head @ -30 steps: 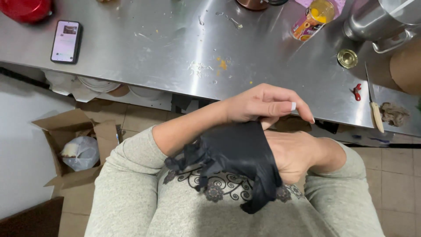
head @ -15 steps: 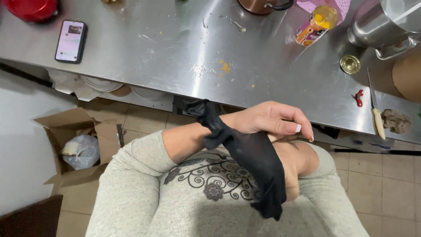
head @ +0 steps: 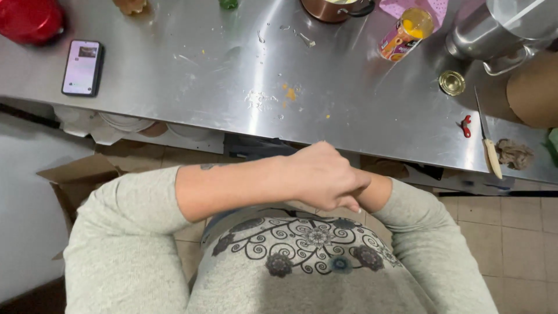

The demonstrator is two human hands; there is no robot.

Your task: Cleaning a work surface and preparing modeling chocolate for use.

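My left hand (head: 325,177) is held in front of my belly, just below the edge of the steel table (head: 192,87). Its fingers are curled shut over the end of my right forearm (head: 386,195). My right hand is hidden beneath it. My left sleeve is pushed up and the forearm is bare. A dark shape (head: 256,148) shows behind my left forearm under the table edge; I cannot tell whether it is the black cloth. Nothing else shows in either hand.
On the table lie a phone (head: 83,67), a red object (head: 29,17), a copper pot (head: 334,9), an open can (head: 404,38), a gold lid (head: 451,82), a knife (head: 488,142) and a steel pot (head: 500,32). A cardboard box (head: 75,174) stands on the tiled floor.
The black cloth that hung over my right arm is gone from sight. My left hand has moved down and closed over my right wrist.
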